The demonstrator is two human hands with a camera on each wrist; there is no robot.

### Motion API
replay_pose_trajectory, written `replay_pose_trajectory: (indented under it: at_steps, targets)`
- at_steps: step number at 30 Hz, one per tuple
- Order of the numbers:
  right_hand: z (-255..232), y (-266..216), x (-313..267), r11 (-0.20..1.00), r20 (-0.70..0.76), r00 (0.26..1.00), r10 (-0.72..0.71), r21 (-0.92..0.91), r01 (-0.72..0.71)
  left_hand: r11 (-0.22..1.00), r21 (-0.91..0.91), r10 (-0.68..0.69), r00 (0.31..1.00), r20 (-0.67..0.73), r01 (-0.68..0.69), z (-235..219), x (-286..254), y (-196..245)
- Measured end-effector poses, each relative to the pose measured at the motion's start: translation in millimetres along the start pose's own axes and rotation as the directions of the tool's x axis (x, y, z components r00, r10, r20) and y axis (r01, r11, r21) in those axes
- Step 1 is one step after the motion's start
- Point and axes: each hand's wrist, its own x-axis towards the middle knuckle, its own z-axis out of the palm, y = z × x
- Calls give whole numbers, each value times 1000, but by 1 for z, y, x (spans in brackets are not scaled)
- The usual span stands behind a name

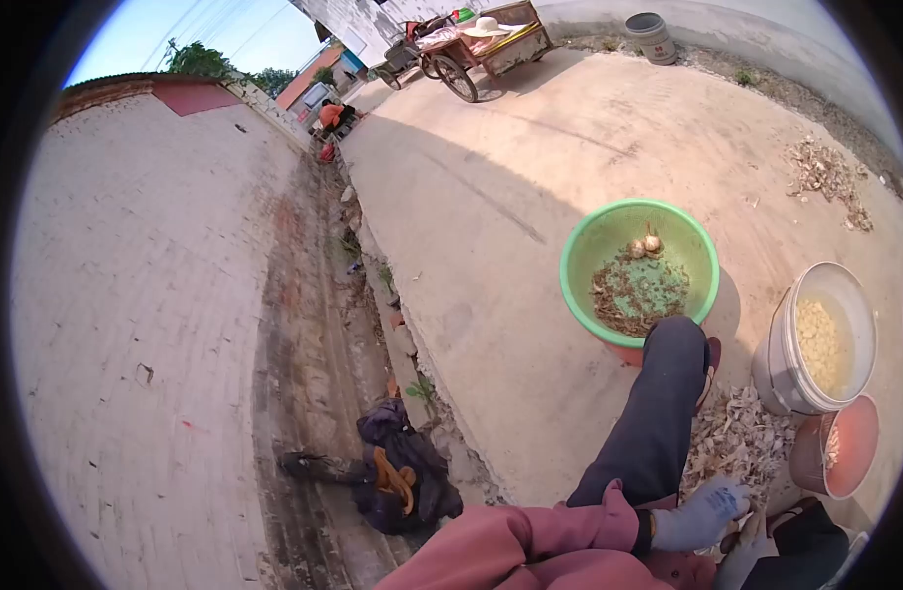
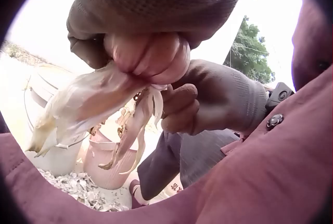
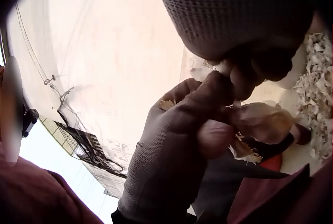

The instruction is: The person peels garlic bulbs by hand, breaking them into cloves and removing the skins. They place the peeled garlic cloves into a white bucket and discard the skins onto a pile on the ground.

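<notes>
A garlic bulb (image 2: 151,57), pinkish with papery skin and a long dry stalk, is gripped in my gloved left hand (image 1: 697,516). In the right wrist view, part of the garlic bulb (image 3: 216,138) shows under the left hand (image 3: 169,140). My gloved right hand (image 2: 216,96) is close against the bulb, its curled fingers pinching the loose skin (image 2: 138,122) hanging from it. From the head view, the right hand (image 1: 748,560) is low beside the left, partly cut off, and the bulb is hidden.
A green basin (image 1: 567,280) with bulbs and debris stands ahead of my knee. At right are a white bucket (image 1: 778,364) of peeled cloves in liquid and a pink bucket (image 1: 813,462). Peelings (image 1: 736,438) cover the ground. Dark cloth (image 1: 422,472) lies left; a cart (image 1: 500,49) stands far off.
</notes>
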Motion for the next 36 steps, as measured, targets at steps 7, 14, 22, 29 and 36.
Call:
replay_pose_trajectory:
  at_steps: [7, 14, 22, 29, 36]
  targets:
    - [-28, 78, 39, 986, 89, 984, -157, 67, 151, 998, -47, -32, 999, -20, 31, -24, -1, 15]
    - [15, -18, -16, 954, 61, 980, -188, 251, 167, 996, 86, -13, 999, 46, 9, -44, 11, 27]
    - [-16, -3, -18, 642, 346, 910, -229, 757, -127, 953, -191, -242, 970, -15, 235, -69, 32, 29]
    - [-21, -3, -18, 480, 118, 985, -127, 876, -43, 961, -84, -262, 965, 10, 262, -74, 31, 11]
    - [-49, -144, -48, 436, -639, 392, -662, 96, 895, 312, -818, -473, 826, 307, 484, -71, 19, 26]
